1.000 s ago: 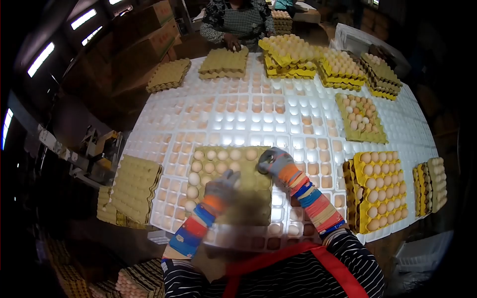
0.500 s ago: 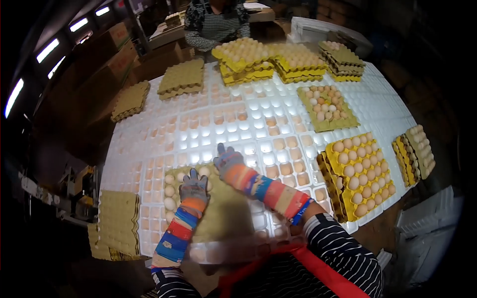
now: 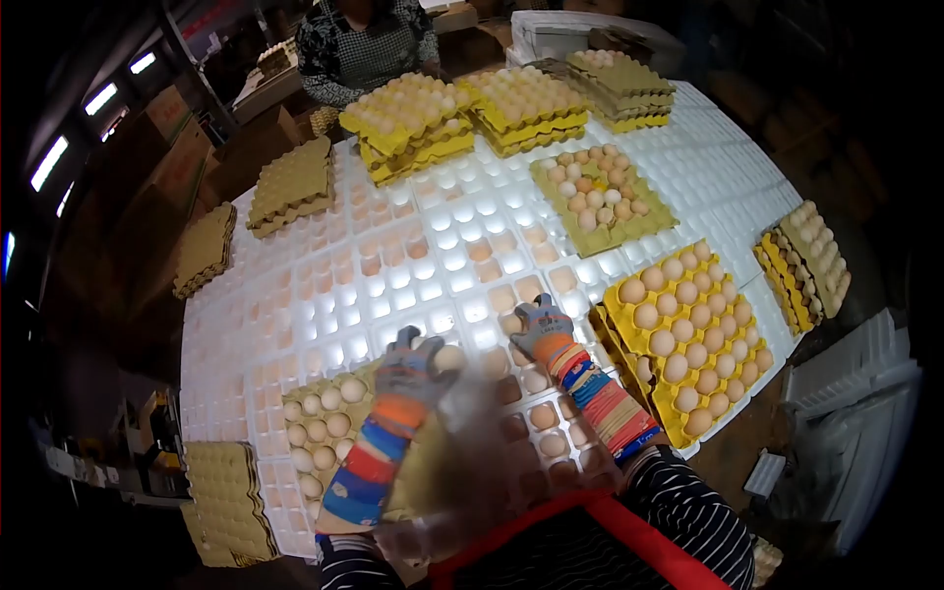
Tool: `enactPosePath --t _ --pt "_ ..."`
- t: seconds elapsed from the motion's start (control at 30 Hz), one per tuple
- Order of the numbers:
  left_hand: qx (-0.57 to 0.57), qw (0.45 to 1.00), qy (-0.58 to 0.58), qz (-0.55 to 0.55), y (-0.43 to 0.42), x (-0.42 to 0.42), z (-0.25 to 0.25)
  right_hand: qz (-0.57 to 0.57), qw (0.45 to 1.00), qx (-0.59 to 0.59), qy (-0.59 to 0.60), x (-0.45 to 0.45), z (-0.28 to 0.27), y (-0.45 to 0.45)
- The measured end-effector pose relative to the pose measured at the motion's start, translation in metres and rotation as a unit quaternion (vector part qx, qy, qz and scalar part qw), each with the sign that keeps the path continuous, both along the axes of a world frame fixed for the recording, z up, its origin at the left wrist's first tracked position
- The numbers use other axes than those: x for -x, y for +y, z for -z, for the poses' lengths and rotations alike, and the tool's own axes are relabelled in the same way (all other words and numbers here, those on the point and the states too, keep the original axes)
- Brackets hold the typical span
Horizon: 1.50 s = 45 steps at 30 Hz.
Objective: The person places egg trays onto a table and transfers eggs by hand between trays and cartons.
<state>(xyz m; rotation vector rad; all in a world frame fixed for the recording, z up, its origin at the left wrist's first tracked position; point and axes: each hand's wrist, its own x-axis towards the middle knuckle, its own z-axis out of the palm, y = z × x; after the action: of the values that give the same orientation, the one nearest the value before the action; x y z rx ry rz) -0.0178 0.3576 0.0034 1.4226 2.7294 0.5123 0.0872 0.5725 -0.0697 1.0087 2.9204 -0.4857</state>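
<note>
My left hand (image 3: 408,372), in a grey glove and slightly blurred, is over the lit white cell table, with curled fingers against a pale egg (image 3: 449,359). Below it, a grey-green egg tray (image 3: 369,379) holds several eggs (image 3: 337,425) along its left side; my forearm and a blur hide much of the rest. My right hand (image 3: 543,327), also gloved, reaches palm down over the cells with its fingers apart, beside an egg (image 3: 509,324) sitting in a cell. More eggs (image 3: 543,416) fill the cells near my right forearm.
A yellow tray stack (image 3: 678,339) full of eggs stands at right; a part-filled tray (image 3: 629,232) lies behind it. Filled yellow stacks (image 3: 408,123) line the back, and tray stacks (image 3: 224,492) the left. Across the table is another person (image 3: 369,49).
My left hand has moved right off the tray, where more eggs now show. My right hand has shifted right and nearer the yellow stack. The view has turned.
</note>
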Motion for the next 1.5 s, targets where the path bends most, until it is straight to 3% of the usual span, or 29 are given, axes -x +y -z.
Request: enactPosePath --t 0.1,0.2,0.3,0.37,0.47,0.5,0.57,0.6,0.63,0.7,0.73,0.77,0.8,0.83,0.9,0.93,0.97,1.03,1.07,1.1,1.2,1.27,1.3,1.37,1.43,1.5 --pt "0.172 0.985 0.016 -0.004 0.069 0.003 0.028 0.045 0.983 0.097 0.151 -0.01 0.017 0.012" --pt "0.229 0.973 0.012 0.018 0.093 0.016 0.06 0.075 0.963 0.128 0.227 -0.009 0.031 0.027" --pt "0.142 0.988 -0.058 -0.019 0.106 0.026 0.06 0.098 0.943 0.134 0.289 0.004 0.031 0.037" --pt "0.2 0.977 -0.07 -0.001 0.121 0.029 0.059 0.101 0.928 0.121 0.338 0.021 0.032 0.042" --pt "0.259 0.964 -0.044 0.034 0.136 0.048 0.08 0.105 0.935 0.111 0.32 0.047 0.03 0.053" --pt "0.153 0.981 -0.115 -0.014 0.139 0.06 0.083 0.106 0.939 0.108 0.31 0.055 0.031 0.057" --pt "-0.068 0.96 -0.249 -0.107 0.141 0.085 0.089 0.099 0.956 0.088 0.263 0.069 0.037 0.067" --pt "-0.254 0.926 -0.239 -0.147 0.149 0.094 0.103 0.09 0.966 0.084 0.229 0.074 0.04 0.072" --pt "-0.304 0.919 -0.2 -0.151 0.157 0.09 0.092 0.081 0.974 0.08 0.193 0.079 0.041 0.075" --pt "-0.268 0.955 -0.103 -0.076 0.169 0.106 0.135 0.087 0.977 0.075 0.18 0.083 0.037 0.075" --pt "-0.118 0.986 -0.018 -0.112 0.17 0.096 0.126 0.091 0.976 0.077 0.184 0.083 0.036 0.077" --pt "0.009 0.996 -0.034 -0.086 0.169 0.104 0.131 0.094 0.974 0.079 0.189 0.084 0.036 0.079" --pt "0.023 0.995 -0.076 -0.066 0.17 0.108 0.128 0.118 0.964 0.042 0.233 0.086 0.04 0.078" --pt "0.038 0.991 -0.117 -0.048 0.168 0.109 0.119 0.137 0.937 0.126 0.296 0.092 0.049 0.083" --pt "-0.062 0.99 -0.128 -0.017 0.153 0.116 0.115 0.17 0.846 0.295 0.41 0.11 0.074 0.094" --pt "-0.11 0.985 -0.132 -0.001 0.144 0.116 0.1 0.235 0.641 0.573 0.452 0.12 0.064 0.094" --pt "-0.098 0.981 -0.167 -0.015 0.133 0.119 0.082 0.256 0.607 0.577 0.484 0.133 0.056 0.084" --pt "-0.201 0.921 -0.332 -0.005 0.1 0.137 0.077 0.187 0.529 0.639 0.526 0.157 0.06 0.065" --pt "-0.226 0.903 -0.366 -0.013 0.078 0.136 0.059 0.091 0.584 0.628 0.506 0.174 0.083 0.063" --pt "-0.251 0.882 -0.399 -0.025 0.054 0.128 0.035 0.051 0.787 0.387 0.477 0.181 0.073 0.052" --pt "-0.317 0.869 -0.362 -0.116 -0.027 0.116 -0.003 -0.116 0.867 0.167 0.456 0.203 0.104 0.046" --pt "-0.329 0.877 -0.298 -0.184 -0.084 0.101 -0.012 -0.17 0.917 0.036 0.36 0.19 0.078 0.039" --pt "-0.327 0.878 -0.275 -0.218 -0.109 0.091 -0.016 -0.162 0.915 0.047 0.367 0.187 0.065 0.032" --pt "-0.221 0.917 -0.251 -0.216 -0.147 0.062 -0.031 -0.107 0.858 0.239 0.441 0.182 0.05 0.005" --pt "-0.209 0.876 -0.348 -0.259 -0.162 0.028 -0.043 -0.17 0.8 0.371 0.44 0.166 0.026 -0.037" --pt "-0.094 0.983 -0.13 -0.094 -0.176 0.016 -0.025 -0.371 0.793 0.257 0.41 0.149 -0.008 -0.081"
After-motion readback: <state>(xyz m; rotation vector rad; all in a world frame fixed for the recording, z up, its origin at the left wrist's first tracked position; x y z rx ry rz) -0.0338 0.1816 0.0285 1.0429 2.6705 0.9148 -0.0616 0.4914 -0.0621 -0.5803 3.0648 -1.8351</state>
